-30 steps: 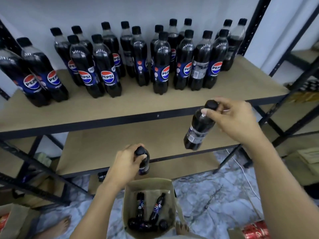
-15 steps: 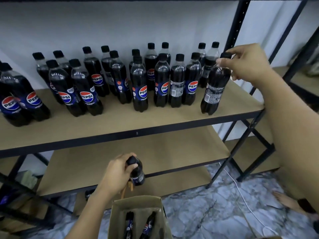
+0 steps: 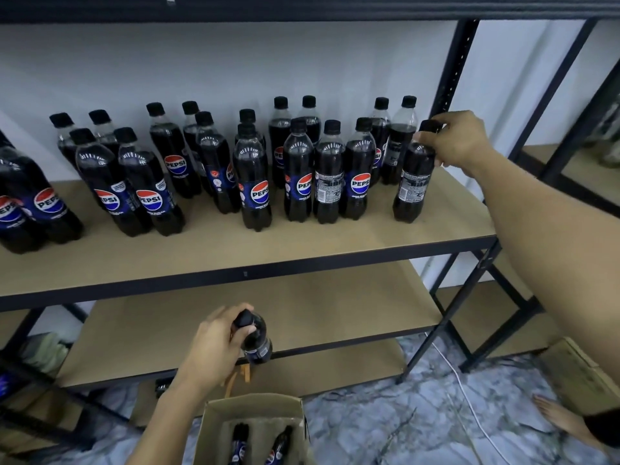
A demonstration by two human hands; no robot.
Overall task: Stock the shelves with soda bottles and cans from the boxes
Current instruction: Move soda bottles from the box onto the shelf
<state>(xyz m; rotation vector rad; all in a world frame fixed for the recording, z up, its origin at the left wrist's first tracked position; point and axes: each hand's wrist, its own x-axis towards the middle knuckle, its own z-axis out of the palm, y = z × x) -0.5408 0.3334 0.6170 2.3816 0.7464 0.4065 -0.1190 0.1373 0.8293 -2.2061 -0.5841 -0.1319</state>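
Placement is the step in hand: my right hand (image 3: 461,139) grips the cap of a dark plastic cola bottle (image 3: 413,177) standing at the right end of the tan board shelf (image 3: 335,239). My left hand (image 3: 214,347) grasps a second dark bottle (image 3: 255,337) above the open cardboard box (image 3: 255,411); next I judge I must let go, then lift that one.

White wall (image 3: 235,62), marbled floor (image 3: 419,424) (white cable (image 3: 469,407) across it).

A: What can be read here?
B: "PEPSI" on the round red, white and blue logos of the shelf bottles (image 3: 258,182); the same word on the two big bottles (image 3: 37,203) at far left.
A: And the back labels (image 3: 327,189)?
B: Fine print; too small to read; likewise the boxed bottles (image 3: 240,444).
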